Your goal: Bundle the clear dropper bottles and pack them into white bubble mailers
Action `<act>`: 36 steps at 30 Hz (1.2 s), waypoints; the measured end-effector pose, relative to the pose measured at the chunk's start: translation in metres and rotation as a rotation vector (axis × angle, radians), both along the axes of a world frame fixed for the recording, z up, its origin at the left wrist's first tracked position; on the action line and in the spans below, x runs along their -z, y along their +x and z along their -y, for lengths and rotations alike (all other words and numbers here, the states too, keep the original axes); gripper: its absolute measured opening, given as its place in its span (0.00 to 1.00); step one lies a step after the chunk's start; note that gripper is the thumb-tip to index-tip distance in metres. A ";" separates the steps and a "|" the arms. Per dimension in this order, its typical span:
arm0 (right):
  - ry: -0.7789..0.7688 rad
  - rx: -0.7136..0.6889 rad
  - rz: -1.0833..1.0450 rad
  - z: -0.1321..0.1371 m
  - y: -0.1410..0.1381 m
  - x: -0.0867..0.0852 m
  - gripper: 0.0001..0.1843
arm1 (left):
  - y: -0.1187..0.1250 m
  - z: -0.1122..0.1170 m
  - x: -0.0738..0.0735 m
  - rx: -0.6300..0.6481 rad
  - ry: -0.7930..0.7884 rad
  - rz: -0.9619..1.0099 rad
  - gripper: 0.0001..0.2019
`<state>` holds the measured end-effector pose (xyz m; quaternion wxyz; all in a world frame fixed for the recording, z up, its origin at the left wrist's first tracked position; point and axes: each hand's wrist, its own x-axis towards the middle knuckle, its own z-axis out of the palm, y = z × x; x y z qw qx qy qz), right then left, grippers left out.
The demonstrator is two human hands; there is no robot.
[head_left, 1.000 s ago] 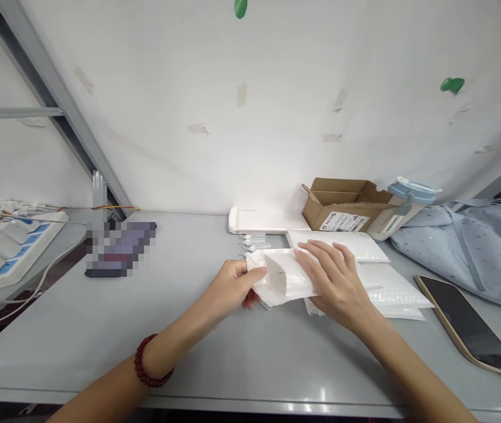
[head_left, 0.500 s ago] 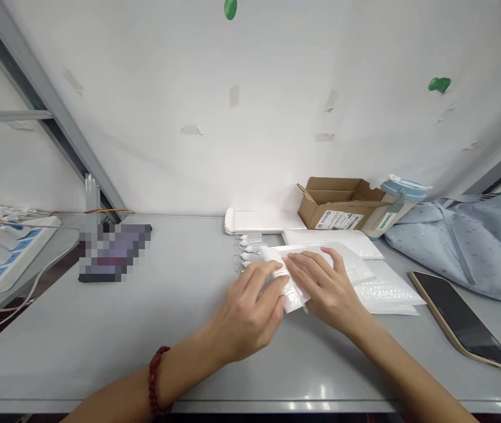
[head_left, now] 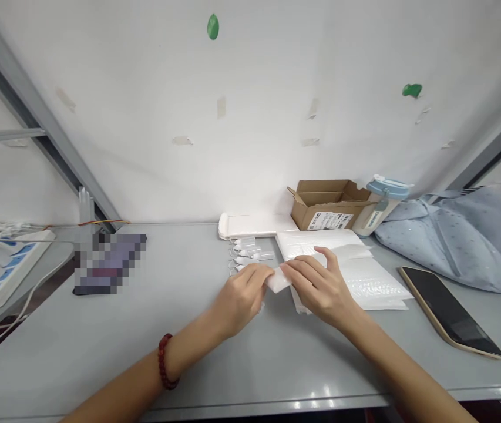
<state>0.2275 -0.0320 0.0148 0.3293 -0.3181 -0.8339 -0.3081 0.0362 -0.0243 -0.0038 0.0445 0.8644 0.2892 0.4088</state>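
Note:
Between my two hands is a folded piece of white bubble wrap or a bubble mailer. Fingers of my left hand are closed around its left end and hide much of it. My right hand pinches the other end with thumb and fingertips, one finger raised. Beneath and behind the right hand lie several white bubble mailers, spread over one another. Just beyond the left hand is a row of small white items with wire loops and clear tubes; some are hidden by the hand.
At the back stand an open cardboard box, a blue-lidded cup and a flat white box. On the right are a light-blue fabric bag and a phone. Power strips sit at far left.
My left hand has turned and wrapped further around the white piece, which now shows as a smaller folded corner. The camera view has shifted slightly.

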 end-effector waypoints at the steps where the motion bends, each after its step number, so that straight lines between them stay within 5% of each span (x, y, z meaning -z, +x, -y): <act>1: 0.005 0.025 -0.012 -0.002 0.003 -0.001 0.10 | 0.002 -0.002 -0.003 -0.008 -0.086 0.036 0.09; 10: -0.180 0.312 0.013 -0.019 0.030 -0.008 0.35 | 0.052 -0.055 -0.038 0.028 -0.880 0.517 0.06; 15: -0.332 0.444 0.107 -0.032 0.047 -0.003 0.30 | 0.077 -0.080 -0.032 0.057 -1.124 0.553 0.03; 22: -0.511 0.404 0.123 -0.042 0.061 0.004 0.26 | 0.069 -0.091 -0.028 0.026 -1.084 0.239 0.06; 29: -0.547 0.377 0.095 -0.044 0.060 0.007 0.25 | 0.006 -0.141 -0.029 -0.299 -0.615 -0.066 0.08; 36: -0.523 0.363 0.087 -0.048 0.063 0.013 0.24 | -0.020 -0.163 -0.029 -0.297 -0.468 -0.344 0.08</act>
